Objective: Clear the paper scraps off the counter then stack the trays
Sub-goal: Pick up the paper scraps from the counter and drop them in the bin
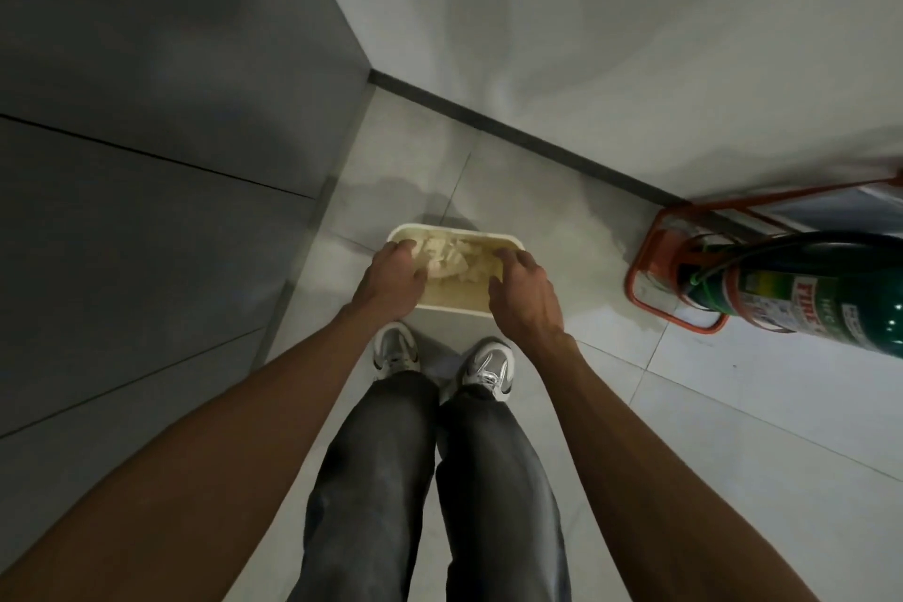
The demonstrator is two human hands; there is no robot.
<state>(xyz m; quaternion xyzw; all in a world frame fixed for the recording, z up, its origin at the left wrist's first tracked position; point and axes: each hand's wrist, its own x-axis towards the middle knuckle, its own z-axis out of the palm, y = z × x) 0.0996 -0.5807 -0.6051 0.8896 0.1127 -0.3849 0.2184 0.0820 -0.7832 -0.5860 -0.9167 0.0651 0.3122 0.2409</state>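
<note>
Left hand [396,281] and right hand [525,293] each grip one side of a cream tray [454,301], fingers curled over its rim. Paper scraps [452,259] lie heaped inside the tray, between the two hands. The tray is held level above the tiled floor [552,230].

Green fire extinguisher [826,293], right edge of frame: red label letters "FIRE" readable, running sideways. Smaller print beneath blurred, unreadable. No other text.
</note>
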